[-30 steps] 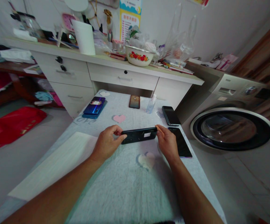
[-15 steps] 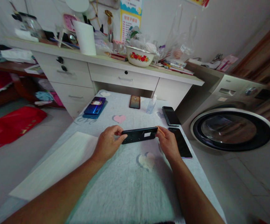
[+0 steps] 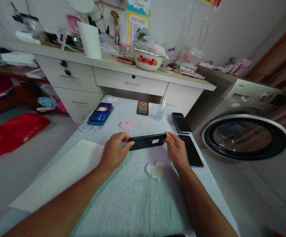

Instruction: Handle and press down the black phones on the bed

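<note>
A dark smartphone [image 3: 145, 142] with a white label on its back is held sideways above the cloth-covered table. My left hand [image 3: 115, 149] is closed on its left end, thumb on the near face. At the right end, my right hand [image 3: 176, 150] is closed around a thin orange strip [image 3: 169, 137], which touches the phone's upper right corner; whether it is a stick or folded cloth I cannot tell. The right fingertips are partly hidden behind the phone. Beside the right hand lies a larger black-screened phone [image 3: 193, 153].
Blue phones [image 3: 100, 112] lie stacked at the back left. A brown phone [image 3: 142, 108] and a clear spray bottle [image 3: 160, 111] are at the back. Black phones [image 3: 181, 122] rest by the right edge, near a washing machine [image 3: 246, 136]. A pale board [image 3: 61, 174] lies left.
The orange strip shows more and now slants up over the phone's right corner. My right hand has shifted slightly; the phone has tilted a little. My left hand keeps its grip.
</note>
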Demonstrator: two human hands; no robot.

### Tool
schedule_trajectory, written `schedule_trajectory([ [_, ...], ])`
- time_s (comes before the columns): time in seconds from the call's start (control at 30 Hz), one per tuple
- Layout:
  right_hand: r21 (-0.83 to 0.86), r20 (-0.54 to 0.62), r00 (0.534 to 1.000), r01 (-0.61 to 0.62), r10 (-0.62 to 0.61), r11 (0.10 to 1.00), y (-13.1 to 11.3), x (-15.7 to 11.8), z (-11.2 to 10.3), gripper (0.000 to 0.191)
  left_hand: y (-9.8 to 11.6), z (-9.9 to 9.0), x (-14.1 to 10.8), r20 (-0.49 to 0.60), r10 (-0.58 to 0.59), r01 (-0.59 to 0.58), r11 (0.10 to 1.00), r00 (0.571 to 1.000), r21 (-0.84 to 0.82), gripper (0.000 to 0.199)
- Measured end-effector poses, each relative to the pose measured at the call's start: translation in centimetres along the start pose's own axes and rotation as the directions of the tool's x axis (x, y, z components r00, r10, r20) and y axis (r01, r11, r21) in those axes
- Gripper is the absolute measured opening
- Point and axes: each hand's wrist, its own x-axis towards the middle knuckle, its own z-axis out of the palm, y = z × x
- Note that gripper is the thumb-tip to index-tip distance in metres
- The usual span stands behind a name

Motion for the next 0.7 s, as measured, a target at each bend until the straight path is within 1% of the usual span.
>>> schedule_trajectory([
  [0.07, -0.033, 0.025, 1.0, -0.003, 0.004, 0.999, 0.0, 0.0, 0.0, 0.036, 0.0, 0.0, 0.0, -0.009, -0.009, 0.009, 1.0, 1.0, 0.009, 0.008],
  [0.23, -0.159, 0.141, 0.986, -0.064, 0.087, 0.985, 0.0, -0.2, 0.1, 0.037, -0.2, -0.1, 0.1, -0.034, -0.042, 0.043, 0.998, 0.999, 0.04, 0.009],
  [0.37, -0.236, 0.171, 0.98, -0.06, 0.103, 0.97, 0.0, -0.2, 0.1, 0.038, -0.3, -0.2, 0.2, -0.039, -0.053, 0.055, 0.997, 0.998, 0.048, 0.009],
  [0.47, -0.205, 0.174, 0.981, -0.045, 0.081, 0.978, 0.2, -0.1, 0.0, 0.039, -0.3, -0.1, 0.2, -0.042, -0.047, 0.049, 0.998, 0.998, 0.046, 0.009],
  [0.7, -0.003, 0.123, 0.991, -0.055, 0.055, 0.998, 1.0, 0.1, 0.2, 0.04, -0.2, -0.2, 0.2, -0.037, -0.032, 0.034, 0.998, 0.999, 0.045, 0.009],
])
